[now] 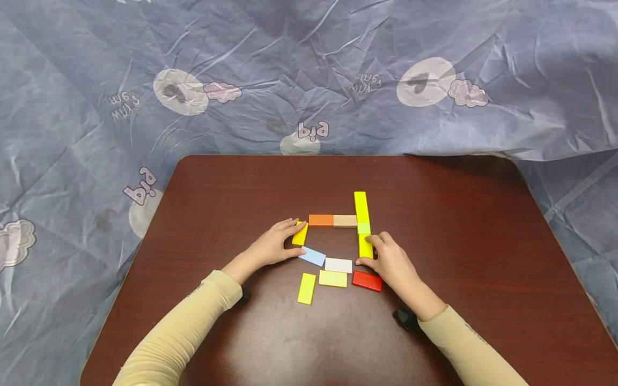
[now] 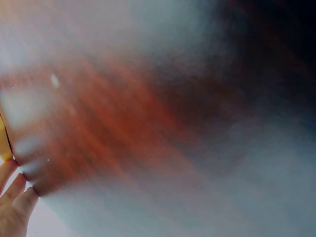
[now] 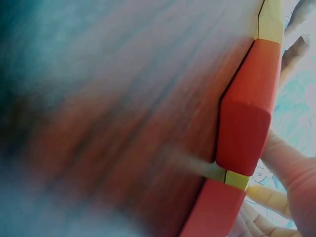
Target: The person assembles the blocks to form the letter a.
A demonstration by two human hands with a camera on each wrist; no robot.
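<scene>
My left hand (image 1: 277,241) holds a yellow block (image 1: 300,234) lightly, its forefinger over the block's far end. The left thumb overlaps the corner of a light blue block (image 1: 313,256). On the other side, my right hand (image 1: 391,260) grips a second yellow block (image 1: 365,246) between thumb and fingers. That block continues a line with a pale green block (image 1: 364,228) and a long yellow piece (image 1: 361,206). Reaching left from this line are a natural wood block (image 1: 345,221) and an orange block (image 1: 321,221), end to end.
Nearer the person lie a white block (image 1: 338,265), a pale yellow block (image 1: 333,278), another yellow block (image 1: 306,288) and a red block (image 1: 367,281), close below the right hand. All rest on a dark brown table (image 1: 458,214); a printed grey-blue cloth (image 1: 270,64) hangs behind it.
</scene>
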